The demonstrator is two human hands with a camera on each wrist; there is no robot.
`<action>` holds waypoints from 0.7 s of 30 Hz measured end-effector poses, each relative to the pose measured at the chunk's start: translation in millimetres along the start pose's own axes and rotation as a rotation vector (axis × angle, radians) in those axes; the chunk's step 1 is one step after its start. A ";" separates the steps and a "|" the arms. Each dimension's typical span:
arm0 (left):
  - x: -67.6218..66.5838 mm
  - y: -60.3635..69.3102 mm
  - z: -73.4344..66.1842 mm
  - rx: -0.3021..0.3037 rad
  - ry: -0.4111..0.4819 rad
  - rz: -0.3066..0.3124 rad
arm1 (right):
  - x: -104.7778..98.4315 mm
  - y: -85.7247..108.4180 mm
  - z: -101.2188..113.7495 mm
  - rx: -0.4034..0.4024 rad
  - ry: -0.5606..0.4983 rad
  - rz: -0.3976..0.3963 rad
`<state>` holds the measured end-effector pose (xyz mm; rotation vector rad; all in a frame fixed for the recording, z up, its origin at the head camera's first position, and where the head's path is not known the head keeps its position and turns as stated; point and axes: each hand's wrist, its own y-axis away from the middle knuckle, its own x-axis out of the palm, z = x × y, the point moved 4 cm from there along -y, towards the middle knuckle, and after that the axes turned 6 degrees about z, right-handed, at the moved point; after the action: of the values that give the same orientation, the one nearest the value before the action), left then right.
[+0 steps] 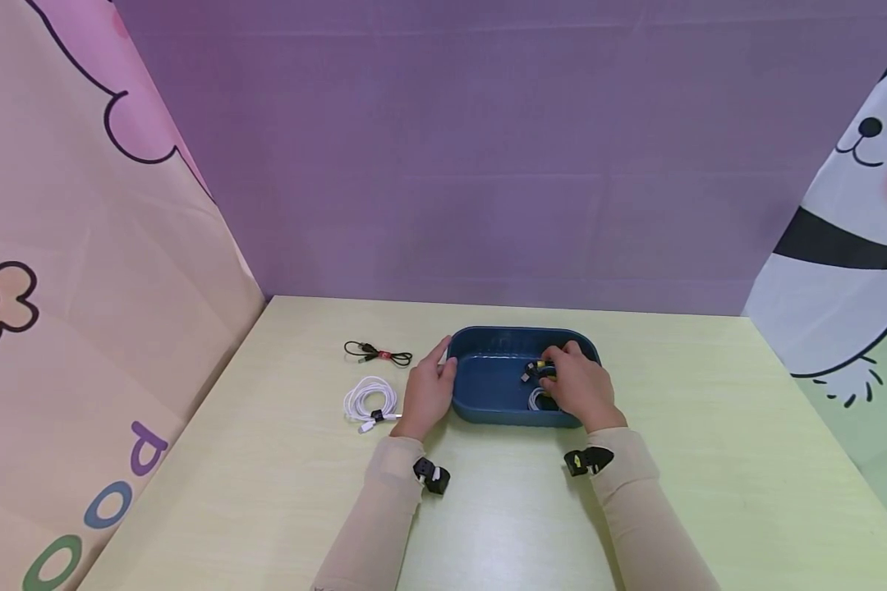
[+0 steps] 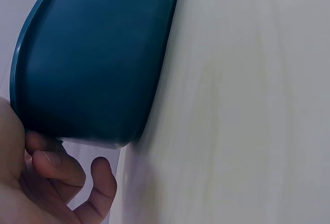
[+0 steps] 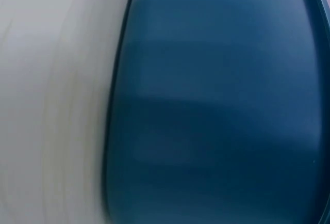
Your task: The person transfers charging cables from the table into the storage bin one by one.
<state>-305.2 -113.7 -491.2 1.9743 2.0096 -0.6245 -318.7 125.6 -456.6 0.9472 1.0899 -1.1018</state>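
A dark blue rectangular tray (image 1: 488,373) rests on the table. At its left end, my left hand (image 1: 426,396) grips the rim, and in the left wrist view the fingers (image 2: 56,164) bend against the outside of the tray wall (image 2: 93,64). My right hand (image 1: 580,386) reaches into the tray's right side and pinches a dark cable (image 1: 540,369) with a USB plug and a bit of yellow. Below it in the tray lies a coiled white-grey cable (image 1: 535,400), partly covered by the hand. Only the outer tray wall (image 3: 216,105) fills the right wrist view; that hand is hidden there.
Left of the tray lie a black cable (image 1: 379,354) bundled with a red tie and, nearer to me, a coiled white cable (image 1: 369,400) with a black strap. The pale table (image 1: 503,509) meets a purple backdrop (image 1: 488,164) behind, with printed cloths at both sides.
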 end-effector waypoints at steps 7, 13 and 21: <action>0.9 -0.5 1.3 -0.010 -0.002 0.003 | 0.6 -0.8 -0.6 -0.001 0.003 -0.007; 0.7 -1.1 1.8 0.000 -0.003 0.001 | 0.9 -1.5 -0.8 -0.006 0.001 -0.018; 0.9 -2.0 2.1 0.011 -0.010 -0.008 | -1.1 -0.8 -2.9 -0.020 -0.072 -0.057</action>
<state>-307.4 -113.9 -493.2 1.9659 2.0140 -0.6469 -320.1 128.5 -456.2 0.8591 1.0727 -1.1610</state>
